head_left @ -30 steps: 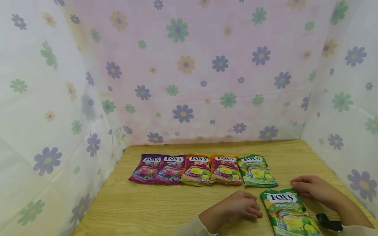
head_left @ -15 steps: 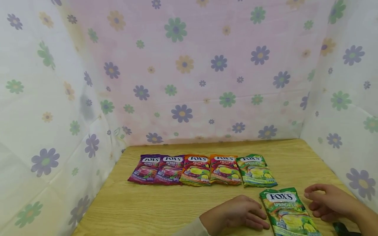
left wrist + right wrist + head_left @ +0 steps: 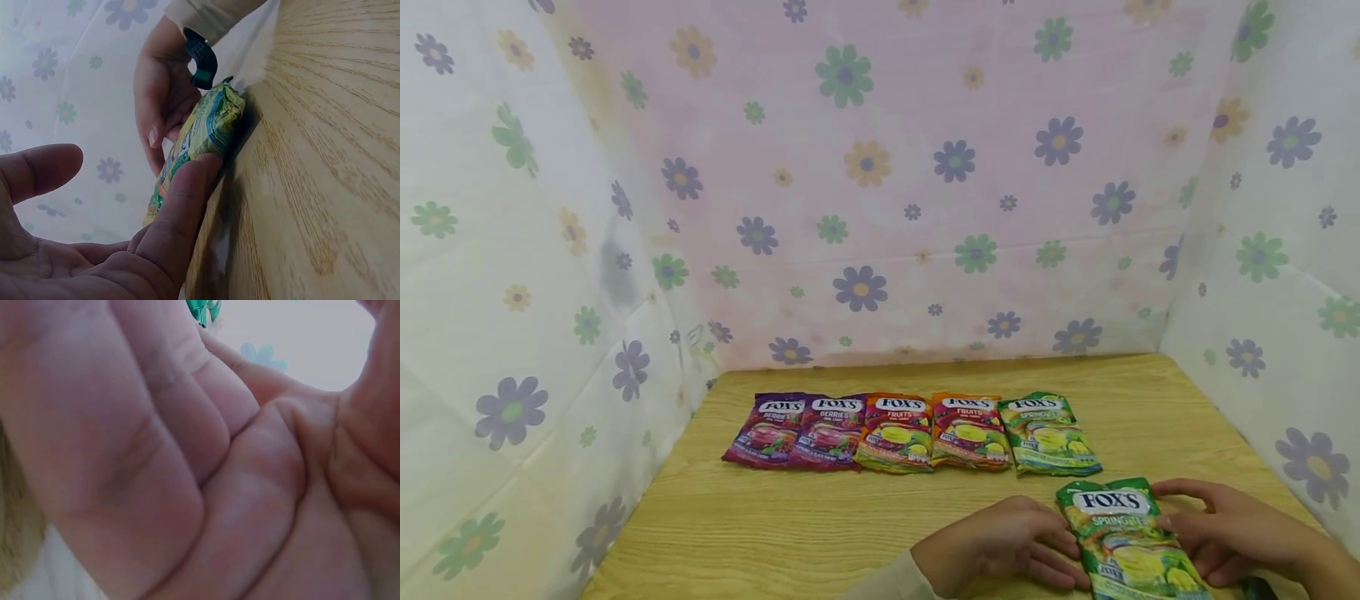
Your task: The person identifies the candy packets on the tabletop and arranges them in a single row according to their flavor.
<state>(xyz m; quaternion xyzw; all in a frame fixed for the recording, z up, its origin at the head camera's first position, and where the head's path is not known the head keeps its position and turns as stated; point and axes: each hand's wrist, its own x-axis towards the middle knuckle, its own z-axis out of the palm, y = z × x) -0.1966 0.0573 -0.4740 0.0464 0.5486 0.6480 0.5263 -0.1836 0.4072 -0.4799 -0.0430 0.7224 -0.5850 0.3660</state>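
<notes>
A green FOX'S Spring Tea candy bag (image 3: 1120, 533) lies face up at the front right of the table, between both hands. My left hand (image 3: 1007, 543) lies along its left edge. In the left wrist view, the fingers (image 3: 181, 212) are extended against the bag's side, the thumb held well apart. At the other edge is my right hand (image 3: 1232, 529), its thumb tip overlapping the printed face and its other fingers loosely bent beside the bag. The right wrist view is mostly filled by the bent fingers (image 3: 106, 425), with a green bit of the bag (image 3: 205, 309) beyond them.
Behind, a row of bags runs across the wooden table (image 3: 820, 533): two purple Berries bags (image 3: 831, 433), two orange-red Fruits bags (image 3: 895, 433) and another green Spring Tea bag (image 3: 1048, 433). Flower-printed cloth (image 3: 917, 242) encloses the back and sides.
My right hand drew away from the front bag to the right, then came back against its edge. My left hand slid right to the bag's left edge. The bags hold their places.
</notes>
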